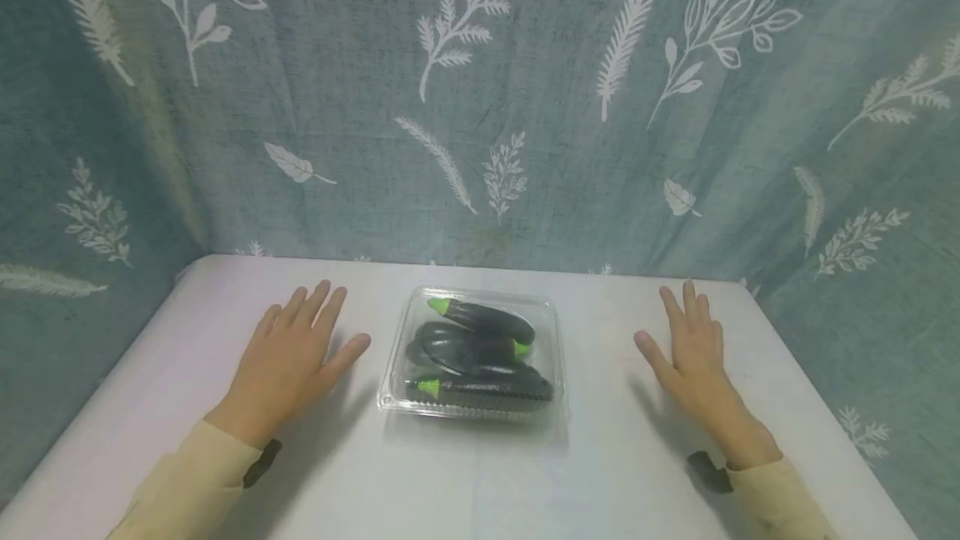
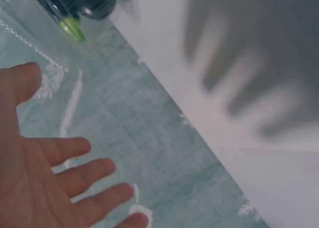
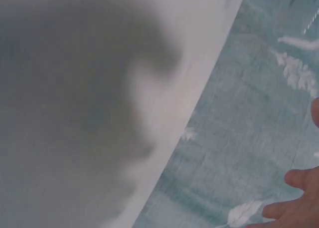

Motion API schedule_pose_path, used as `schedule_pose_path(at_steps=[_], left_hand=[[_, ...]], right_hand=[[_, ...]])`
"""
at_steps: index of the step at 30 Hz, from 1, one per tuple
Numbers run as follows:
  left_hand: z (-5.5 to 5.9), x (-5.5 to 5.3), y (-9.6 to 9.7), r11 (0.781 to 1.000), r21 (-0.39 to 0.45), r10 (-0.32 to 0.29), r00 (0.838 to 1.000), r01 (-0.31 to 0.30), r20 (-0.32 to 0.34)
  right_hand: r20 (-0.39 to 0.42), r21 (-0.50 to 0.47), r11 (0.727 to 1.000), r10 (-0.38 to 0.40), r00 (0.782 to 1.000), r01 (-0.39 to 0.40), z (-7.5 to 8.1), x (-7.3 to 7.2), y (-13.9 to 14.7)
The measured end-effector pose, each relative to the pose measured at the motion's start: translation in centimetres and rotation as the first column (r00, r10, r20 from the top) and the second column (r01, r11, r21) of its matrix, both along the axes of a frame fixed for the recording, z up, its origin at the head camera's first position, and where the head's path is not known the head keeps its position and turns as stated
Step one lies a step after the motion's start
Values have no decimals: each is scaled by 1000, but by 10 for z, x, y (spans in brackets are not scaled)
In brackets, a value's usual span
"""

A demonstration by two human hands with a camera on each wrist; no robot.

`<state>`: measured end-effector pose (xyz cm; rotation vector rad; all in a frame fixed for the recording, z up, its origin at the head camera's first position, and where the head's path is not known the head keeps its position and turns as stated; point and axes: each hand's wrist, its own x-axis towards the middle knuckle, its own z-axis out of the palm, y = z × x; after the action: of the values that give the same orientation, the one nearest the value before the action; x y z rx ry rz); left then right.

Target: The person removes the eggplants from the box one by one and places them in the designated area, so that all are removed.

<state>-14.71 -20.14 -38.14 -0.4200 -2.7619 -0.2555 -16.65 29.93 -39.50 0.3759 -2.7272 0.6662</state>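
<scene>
A clear plastic clamshell box [image 1: 558,357] sits on the table between my two hands. Inside it lie several dark eggplants [image 1: 491,320] with bright green caps. My left hand [image 1: 288,357] is held to the left of the box, fingers spread and thumb toward it, touching nothing. To the right, at a wider gap, my right hand [image 1: 693,365] has its fingers extended and holds nothing. The left wrist view shows the open palm [image 2: 30,183] and a corner of the box with a green cap [image 2: 73,29]. In the right wrist view only some fingers [image 3: 299,178] appear.
A white-covered table [image 1: 472,482] carries the box. Blue-green curtains [image 1: 360,107] with white leaf prints rise behind it and at both sides. Shadows of the hands fall on the tabletop. A dark band [image 1: 262,463] shows at the left wrist, another [image 1: 708,472] at the right.
</scene>
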Motion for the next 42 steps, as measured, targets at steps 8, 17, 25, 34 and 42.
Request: schedule_pose_path(at_steps=[8,17,25,34,42], left_hand=[[7,10,18,988,61,-140,990,140,-13],[3,24,37,966,97,-245,969,240,44],[-8,28,45,960,73,-276,960,272,50],[-14,27,50,947,61,-317,948,317,-10],[-16,25,53,943,76,-324,946,325,-14]], right_hand=[[-2,-86,987,135,991,-135,2,12,-20],[66,16,971,238,969,-240,5,34,-55],[130,84,951,286,949,-298,-1,52,-76],[37,115,934,335,941,-337,-17,49,-85],[-31,150,927,352,935,-344,-21,46,-88]])
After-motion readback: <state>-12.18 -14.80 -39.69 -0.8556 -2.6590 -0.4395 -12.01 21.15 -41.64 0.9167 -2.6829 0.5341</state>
